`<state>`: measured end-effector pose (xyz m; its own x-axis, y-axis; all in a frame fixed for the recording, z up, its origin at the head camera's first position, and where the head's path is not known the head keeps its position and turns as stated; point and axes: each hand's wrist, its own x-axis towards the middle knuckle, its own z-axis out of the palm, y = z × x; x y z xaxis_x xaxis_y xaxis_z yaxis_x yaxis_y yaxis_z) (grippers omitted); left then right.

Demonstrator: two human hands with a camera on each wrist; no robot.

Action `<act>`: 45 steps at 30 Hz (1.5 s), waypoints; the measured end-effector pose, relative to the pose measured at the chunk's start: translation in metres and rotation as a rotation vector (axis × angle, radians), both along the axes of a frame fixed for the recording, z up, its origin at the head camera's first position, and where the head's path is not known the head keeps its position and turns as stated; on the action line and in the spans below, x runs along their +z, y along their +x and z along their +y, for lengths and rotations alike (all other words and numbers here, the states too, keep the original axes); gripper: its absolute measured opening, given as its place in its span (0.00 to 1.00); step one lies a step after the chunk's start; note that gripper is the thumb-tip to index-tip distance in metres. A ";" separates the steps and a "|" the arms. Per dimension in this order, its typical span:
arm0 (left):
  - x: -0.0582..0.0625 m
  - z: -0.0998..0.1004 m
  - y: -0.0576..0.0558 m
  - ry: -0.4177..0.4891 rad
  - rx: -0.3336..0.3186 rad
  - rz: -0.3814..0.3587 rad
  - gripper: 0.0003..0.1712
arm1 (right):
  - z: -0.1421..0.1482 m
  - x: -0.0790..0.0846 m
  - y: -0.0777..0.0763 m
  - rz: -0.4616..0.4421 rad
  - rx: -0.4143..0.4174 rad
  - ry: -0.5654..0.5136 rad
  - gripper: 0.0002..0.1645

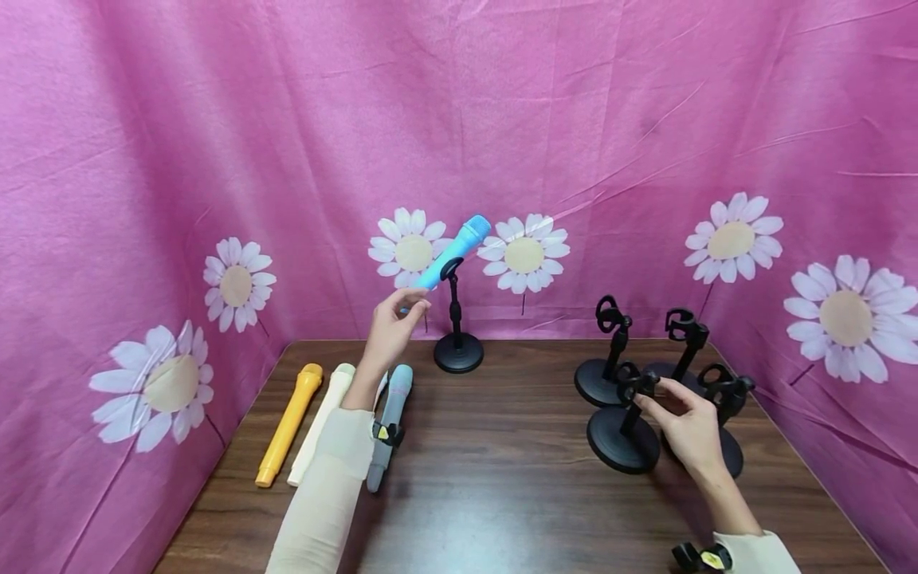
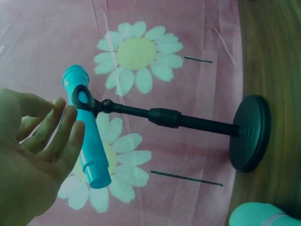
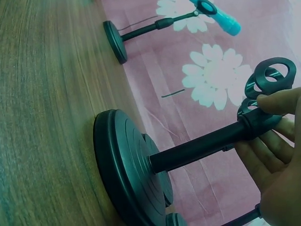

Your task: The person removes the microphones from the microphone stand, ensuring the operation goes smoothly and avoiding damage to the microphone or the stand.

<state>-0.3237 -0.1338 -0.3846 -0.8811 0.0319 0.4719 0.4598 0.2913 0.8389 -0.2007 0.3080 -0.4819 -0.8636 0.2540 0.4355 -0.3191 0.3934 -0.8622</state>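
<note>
A bright blue microphone (image 1: 453, 249) sits tilted in the clip of a black desk stand (image 1: 459, 353) at the back of the table. By its lower end is my left hand (image 1: 393, 325); in the left wrist view its fingers (image 2: 56, 146) are loosely bent, with nothing pinched between them. On the right, my right hand (image 1: 687, 426) holds a second black microphone stand (image 1: 622, 438) near the top of its stem, just below the ring-shaped clip. The right wrist view shows thumb and fingers around that stem (image 3: 202, 143). Its round base appears to be at table level.
More black stands, a back-left one (image 1: 597, 383), a back-right one (image 1: 688, 343) and a right one (image 1: 733, 454), crowd around the held one. At left lie a yellow microphone (image 1: 290, 426), a cream one (image 1: 319, 426) and a grey one with a bluish head (image 1: 393, 406), partly behind my left arm.
</note>
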 end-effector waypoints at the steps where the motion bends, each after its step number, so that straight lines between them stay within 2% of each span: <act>1: 0.001 0.000 -0.002 -0.015 0.013 0.010 0.12 | 0.000 -0.001 0.000 -0.009 0.004 0.003 0.18; 9: 0.011 0.002 -0.017 -0.089 0.091 0.086 0.13 | 0.002 -0.004 0.000 -0.038 0.006 0.036 0.17; 12: 0.014 0.006 -0.023 -0.126 0.112 0.076 0.16 | 0.002 -0.004 0.001 -0.016 -0.008 0.078 0.17; 16: 0.019 0.012 -0.032 -0.169 0.091 0.032 0.22 | 0.003 -0.006 0.002 0.002 -0.038 0.126 0.20; 23: 0.020 0.021 -0.046 -0.246 0.055 0.003 0.31 | 0.006 -0.008 0.005 -0.073 -0.072 0.180 0.23; 28: 0.020 0.029 -0.054 -0.278 0.046 -0.004 0.38 | 0.004 -0.009 0.007 -0.082 -0.064 0.145 0.21; 33: 0.020 0.035 -0.058 -0.319 0.089 -0.019 0.38 | 0.003 -0.012 0.008 -0.083 -0.038 0.070 0.19; 41: 0.019 0.039 -0.058 -0.314 0.167 -0.059 0.37 | 0.002 -0.017 0.011 -0.106 -0.098 0.156 0.14; 45: 0.017 0.040 -0.059 -0.311 0.203 -0.061 0.35 | -0.007 -0.023 0.016 -0.099 -0.124 0.133 0.14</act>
<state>-0.3822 -0.0942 -0.3673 -0.9105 -0.0134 0.4133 0.3179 0.6164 0.7204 -0.1847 0.3009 -0.5049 -0.8693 0.3073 0.3871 -0.1774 0.5369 -0.8248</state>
